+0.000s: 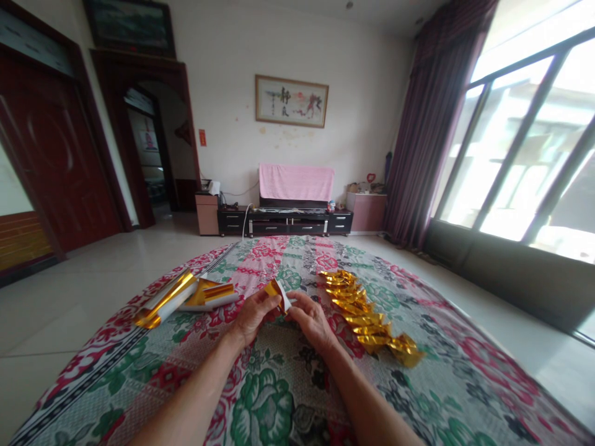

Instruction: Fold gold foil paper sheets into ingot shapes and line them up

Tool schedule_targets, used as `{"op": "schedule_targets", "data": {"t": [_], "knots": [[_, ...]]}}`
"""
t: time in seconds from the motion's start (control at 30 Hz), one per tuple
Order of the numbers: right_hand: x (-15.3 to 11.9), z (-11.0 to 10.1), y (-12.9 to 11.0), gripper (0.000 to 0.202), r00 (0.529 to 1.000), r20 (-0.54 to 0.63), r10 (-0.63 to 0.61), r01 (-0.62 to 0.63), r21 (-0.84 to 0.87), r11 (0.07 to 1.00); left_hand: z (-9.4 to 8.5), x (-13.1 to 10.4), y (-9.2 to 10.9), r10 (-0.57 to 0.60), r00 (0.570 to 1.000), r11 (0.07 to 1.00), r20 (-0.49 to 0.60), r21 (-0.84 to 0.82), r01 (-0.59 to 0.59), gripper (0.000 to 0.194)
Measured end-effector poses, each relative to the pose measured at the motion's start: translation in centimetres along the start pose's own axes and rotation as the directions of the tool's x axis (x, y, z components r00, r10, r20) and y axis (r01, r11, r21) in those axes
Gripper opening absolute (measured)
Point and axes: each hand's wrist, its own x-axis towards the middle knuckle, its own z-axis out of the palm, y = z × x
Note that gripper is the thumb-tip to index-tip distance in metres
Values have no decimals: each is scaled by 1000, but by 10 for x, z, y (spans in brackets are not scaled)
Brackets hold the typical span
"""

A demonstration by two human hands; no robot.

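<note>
A small piece of gold foil paper point(277, 293) with a white back is held up between my hands over the patterned cloth. My left hand point(255, 314) pinches its left side, and my right hand point(310, 318) grips its right edge with the fingertips. Folded gold foil pieces point(367, 316) lie in a slanting row to the right of my right hand. Left of my left hand rest a curled gold sheet point(170, 300) and a stack of gold and white sheets point(211, 293).
The floral cloth point(264, 396) covers a round surface under my arms. Beyond it stand a low black cabinet point(288, 224) with a pink cloth point(296, 181) above, and a pink side cabinet point(366, 212). Tall windows and a purple curtain point(418, 136) are on the right.
</note>
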Motion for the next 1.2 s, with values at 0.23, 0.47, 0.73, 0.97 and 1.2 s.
{"op": "schedule_targets", "data": {"t": [0.23, 0.47, 0.73, 0.97, 1.2], "knots": [[4, -3, 15, 32, 1000, -10, 9, -9, 28, 1000, 1, -1, -1, 27, 999, 998, 33, 47, -28, 32], [7, -3, 23, 34, 1000, -25, -12, 13, 8, 1000, 0, 3, -6, 26, 1000, 998, -17, 61, -25, 32], [3, -1, 11, 34, 998, -65, -8, 5, -49, 999, 2, 4, -5, -18, 996, 1000, -93, 5, 18, 33], [1, -2, 5, 36, 999, -37, -2, 1, -10, 1000, 3, 5, -4, 29, 983, 994, -181, 108, -10, 31], [3, 3, 8, 40, 995, -21, -99, 101, 163, 981, 9, 2, -2, 82, 981, 982, -178, 183, -48, 37]]}}
